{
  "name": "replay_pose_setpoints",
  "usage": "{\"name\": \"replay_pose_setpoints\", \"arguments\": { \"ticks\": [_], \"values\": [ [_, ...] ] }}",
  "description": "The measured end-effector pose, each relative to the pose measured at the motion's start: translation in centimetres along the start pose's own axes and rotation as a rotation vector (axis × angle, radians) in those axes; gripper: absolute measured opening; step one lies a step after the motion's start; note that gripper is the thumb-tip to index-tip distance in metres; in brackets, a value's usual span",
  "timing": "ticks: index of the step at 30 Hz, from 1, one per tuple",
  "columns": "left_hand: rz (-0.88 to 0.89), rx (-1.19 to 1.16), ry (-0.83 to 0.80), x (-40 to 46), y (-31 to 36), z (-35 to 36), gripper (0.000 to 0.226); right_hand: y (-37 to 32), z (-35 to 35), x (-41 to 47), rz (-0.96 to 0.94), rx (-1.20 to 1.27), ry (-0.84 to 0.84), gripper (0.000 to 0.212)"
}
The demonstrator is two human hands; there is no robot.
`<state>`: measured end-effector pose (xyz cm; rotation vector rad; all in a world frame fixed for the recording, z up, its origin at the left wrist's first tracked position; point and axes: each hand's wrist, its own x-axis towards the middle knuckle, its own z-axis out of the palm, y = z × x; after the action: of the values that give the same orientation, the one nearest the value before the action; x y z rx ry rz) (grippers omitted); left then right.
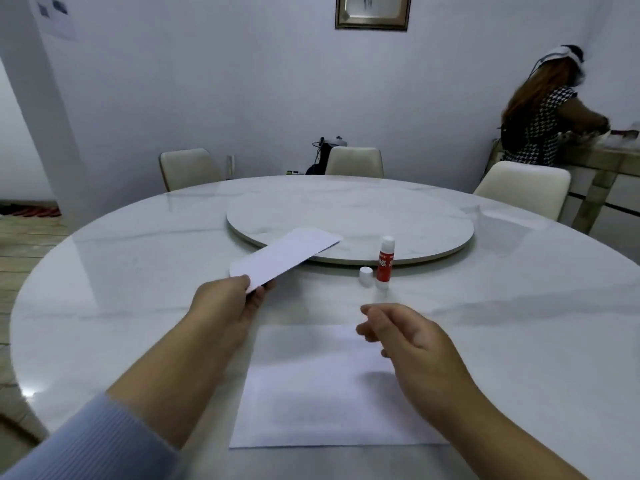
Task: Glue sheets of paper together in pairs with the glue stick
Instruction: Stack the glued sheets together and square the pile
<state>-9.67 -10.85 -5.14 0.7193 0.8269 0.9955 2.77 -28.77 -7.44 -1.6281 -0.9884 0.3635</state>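
1. We count two sheets of paper: one sheet held in the air (285, 259), one sheet lying on the table (322, 393).
2. We count one glue stick (385, 263) and one loose white cap (366, 276).
3. We count two hands: a left hand (228, 303) and a right hand (405, 336).
4. We count three chairs: the left chair (188, 168), the middle chair (355, 162), the right chair (526, 187).
5. We count one round table (121, 271), one turntable (349, 220), one wall frame (372, 12) and one other person (543, 123).

White lettering on the red glue stick (384, 263) is too blurred to read
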Motion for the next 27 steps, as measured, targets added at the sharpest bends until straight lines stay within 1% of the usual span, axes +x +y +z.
{"name": "replay_pose_setpoints", "arguments": {
  "ticks": [2,3,4,5,6,7,8,9,11,12,13,14,15,16,18,21,23,25,27],
  "values": [
    [0.006,-0.011,-0.029,-3.2,-1.2,0.5,0.013,-1.7,1.6,0.6,0.222,0.385,-0.147,0.026],
    [0.005,0.015,-0.052,-4.6,-2.0,0.7,0.014,-2.3,2.3,1.0,0.272,0.518,-0.169,0.027],
    [0.007,0.061,-0.079,-5.9,-2.8,0.9,0.017,-2.8,2.7,1.4,0.276,0.594,-0.152,0.026],
    [0.016,0.128,-0.104,-6.9,-3.5,0.9,0.018,-3.1,3.0,1.7,0.262,0.628,-0.101,0.023],
    [0.029,0.196,-0.127,-7.7,-4.0,1.0,0.017,-3.2,3.0,1.9,0.252,0.610,-0.022,0.017],
    [0.031,0.235,-0.143,-8.1,-4.3,0.8,0.016,-3.2,2.8,2.1,0.249,0.548,0.059,0.016],
    [0.012,0.229,-0.151,-8.1,-4.3,0.5,0.016,-3.0,2.4,2.3,0.243,0.488,0.110,0.022],
    [-0.030,0.179,-0.149,-7.9,-4.1,0.1,0.019,-2.8,1.8,2.4,0.237,0.463,0.127,0.027],
    [-0.142,-0.007,-0.130,-7.1,-3.1,-1.0,0.034,-2.4,0.0,2.7,0.218,0.510,0.075,0.031],
    [-0.186,-0.101,-0.118,-6.8,-2.6,-1.5,0.041,-2.2,-1.1,2.7,0.209,0.561,0.018,0.030],
    [-0.219,-0.182,-0.105,-6.4,-2.1,-2.1,0.055,-2.1,-2.2,2.7,0.208,0.615,-0.048,0.029],
    [-0.237,-0.229,-0.108,-5.9,-1.6,-2.7,0.061,-2.0,-3.2,2.7,0.213,0.661,-0.113,0.029],
    [-0.247,-0.220,-0.134,-5.4,-1.2,-3.3,0.061,-1.8,-4.2,2.7,0.228,0.686,-0.166,0.030],
    [-0.257,-0.159,-0.182,-5.1,-0.9,-3.7,0.058,-1.4,-4.9,2.8,0.247,0.683,-0.203,0.034],
    [-0.223,0.064,-0.253,-4.7,-0.5,-4.5,0.054,-0.5,-5.9,2.7,0.315,0.595,-0.242,0.036],
    [-0.046,0.428,-0.217,-4.7,0.1,-5.1,0.046,0.4,-6.1,2.2,0.406,0.347,-0.269,0.033],
    [0.052,0.653,-0.225,-4.9,0.2,-5.4,0.041,0.8,-5.7,1.8,0.423,0.266,-0.215,0.036],
    [0.116,0.811,-0.227,-5.1,0.1,-5.7,0.038,1.3,-5.1,1.5,0.413,0.223,-0.113,0.042],
    [0.201,0.943,-0.219,-5.3,0.1,-5.8,0.037,1.7,-4.8,1.3,0.368,0.086,0.001,0.052]
  ]
}}
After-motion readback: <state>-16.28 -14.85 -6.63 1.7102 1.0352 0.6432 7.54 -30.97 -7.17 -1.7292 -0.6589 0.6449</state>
